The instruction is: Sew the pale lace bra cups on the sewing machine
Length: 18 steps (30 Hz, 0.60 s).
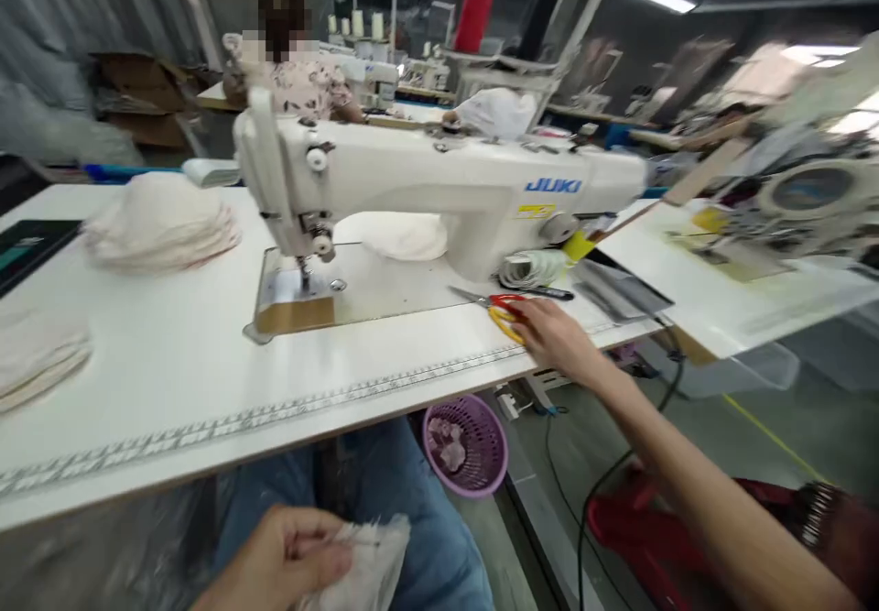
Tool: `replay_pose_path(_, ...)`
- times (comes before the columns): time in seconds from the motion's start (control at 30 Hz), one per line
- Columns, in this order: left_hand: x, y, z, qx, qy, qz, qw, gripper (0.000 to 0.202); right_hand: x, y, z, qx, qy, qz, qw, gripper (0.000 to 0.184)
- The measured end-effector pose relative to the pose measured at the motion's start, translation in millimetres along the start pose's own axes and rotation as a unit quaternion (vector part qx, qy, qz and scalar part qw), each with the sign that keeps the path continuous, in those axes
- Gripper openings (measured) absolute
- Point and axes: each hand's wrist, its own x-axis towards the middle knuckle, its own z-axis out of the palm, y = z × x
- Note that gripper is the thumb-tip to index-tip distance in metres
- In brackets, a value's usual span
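Note:
My left hand (pixel 292 556), low in front of my lap, pinches a piece of thin white fabric (pixel 374 561) between thumb and fingers. At the table's right side my right hand (pixel 549 336) has its fingers on the handles of a pair of scissors (pixel 506 318), one loop red and one yellow. The blades lie flat and point left toward the machine bed. Behind them stands a white JUKI sewing machine (pixel 412 171), its needle area (pixel 306 277) over a metal plate. The undersides of my right fingers are hidden.
Stacks of white fabric pieces (pixel 161 222) (pixel 41 354) lie on the left. A printed ruler (pixel 295 409) runs along the table's front edge. Below is a purple basket (pixel 473 483) with scraps. A rolled tape (pixel 528 267) sits by the machine. Another person (pixel 302 80) is behind it.

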Motion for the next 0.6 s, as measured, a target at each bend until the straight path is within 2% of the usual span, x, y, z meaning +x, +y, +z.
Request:
replay_pose_path(0.07,-5.9,3.6,2.2,-0.038,0.022,0.001,0.999,0.058,3.4,9.9,6.4,-0.004,-0.020,-0.009,1.000,0.033)
replay_pose_path(0.17,-15.1,7.8,2.9,-0.058,0.039,-0.002,0.998,0.056,-2.3,3.4,4.6,-0.010,-0.028,-0.021,0.999,0.034)
replay_pose_path(0.27,-19.6,5.4,0.6,-0.057,0.026,-0.006,0.998,0.055,-19.2,-23.8,-4.1,-0.013,-0.010,-0.019,1.000,0.034)
replay_pose_path(0.33,-19.6,1.3,-1.6,-0.053,0.014,-0.008,0.998,0.054,-36.2,-51.7,-6.6,0.032,-0.017,-0.025,0.999,0.032)
replay_pose_path(0.4,-19.0,-2.1,-3.1,-0.044,0.007,-0.022,0.999,0.054,-55.4,-83.5,-3.7,0.152,-0.080,-0.031,0.985,0.028)
replay_pose_path(0.43,-19.0,-2.9,-3.3,-0.038,0.004,-0.028,0.999,0.054,-64.7,-99.0,-0.3,0.200,-0.137,-0.022,0.970,0.031)
replay_pose_path(0.53,-21.2,-1.1,-1.6,-0.016,-0.004,-0.033,0.999,0.051,-86.8,-135.8,15.4,0.230,-0.261,0.002,0.938,0.057)
replay_pose_path(0.6,-24.0,1.7,0.4,-0.011,-0.002,-0.030,0.999,0.050,-94.8,-149.4,27.1,0.244,-0.310,0.022,0.919,0.060)
